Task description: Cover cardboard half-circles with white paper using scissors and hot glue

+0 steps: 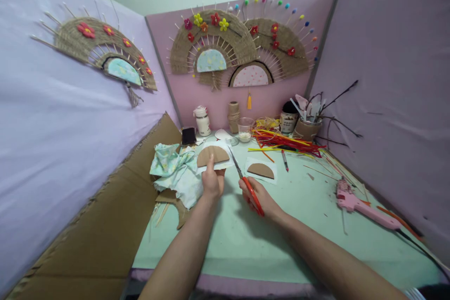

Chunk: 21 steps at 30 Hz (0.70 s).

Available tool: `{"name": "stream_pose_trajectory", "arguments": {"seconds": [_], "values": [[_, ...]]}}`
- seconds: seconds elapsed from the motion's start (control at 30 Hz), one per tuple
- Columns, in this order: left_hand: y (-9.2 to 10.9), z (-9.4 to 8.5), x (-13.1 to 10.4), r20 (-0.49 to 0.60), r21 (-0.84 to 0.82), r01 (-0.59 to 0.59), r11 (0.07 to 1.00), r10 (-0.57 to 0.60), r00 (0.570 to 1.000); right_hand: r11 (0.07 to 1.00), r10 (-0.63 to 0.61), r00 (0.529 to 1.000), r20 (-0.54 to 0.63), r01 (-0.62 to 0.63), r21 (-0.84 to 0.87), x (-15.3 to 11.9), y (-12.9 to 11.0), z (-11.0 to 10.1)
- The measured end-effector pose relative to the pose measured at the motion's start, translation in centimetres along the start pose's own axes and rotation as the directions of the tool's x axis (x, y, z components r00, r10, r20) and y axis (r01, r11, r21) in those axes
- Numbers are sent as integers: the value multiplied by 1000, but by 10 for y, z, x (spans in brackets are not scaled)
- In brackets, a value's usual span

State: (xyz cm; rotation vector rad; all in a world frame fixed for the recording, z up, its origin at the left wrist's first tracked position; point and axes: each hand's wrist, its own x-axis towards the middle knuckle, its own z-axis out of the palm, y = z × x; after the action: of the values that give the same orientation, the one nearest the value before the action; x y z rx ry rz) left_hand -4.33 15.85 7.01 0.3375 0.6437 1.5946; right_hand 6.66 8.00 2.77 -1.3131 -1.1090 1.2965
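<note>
Green tabletop [232,243] was situated beneath left hand [212,183] (cardboard half-disc [220,153] gripped) and right hand [258,194] (red-handled scissors [251,191] gripped).

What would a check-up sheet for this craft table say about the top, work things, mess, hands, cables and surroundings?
Surface: pale green tabletop.
Work things: brown half-round cardboard piece over a white sheet; a second brown half-round cardboard piece lies to its right.
Clutter: crumpled pale floral cloth; red and yellow craft stems; pink plastic glue gun.
Hands: left hand grips the first piece, thumb on top; right hand holds red-handled metal scissors.
Cables: thin black cable from the glue gun.
Surroundings: pink back panel bearing woven brown fans.
</note>
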Motion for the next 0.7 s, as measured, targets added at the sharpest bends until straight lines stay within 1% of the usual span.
{"name": "stream_pose_trajectory", "arguments": {"seconds": [0.2, 0.4, 0.7], "values": [[0, 1, -3, 44, 8, -11, 1000, 10, 999, 1000, 19, 1000, -18, -19, 8, -1, -2, 0], [0, 1, -2, 22, 13, -7, 1000, 6, 1000, 1000, 29, 999, -14, -29, 3, -3, -6, 0], [5, -1, 3, 47, -29, -9, 1000, 11, 999, 999, 9, 1000, -4, -9, -41, -6, -11, 0]]}}
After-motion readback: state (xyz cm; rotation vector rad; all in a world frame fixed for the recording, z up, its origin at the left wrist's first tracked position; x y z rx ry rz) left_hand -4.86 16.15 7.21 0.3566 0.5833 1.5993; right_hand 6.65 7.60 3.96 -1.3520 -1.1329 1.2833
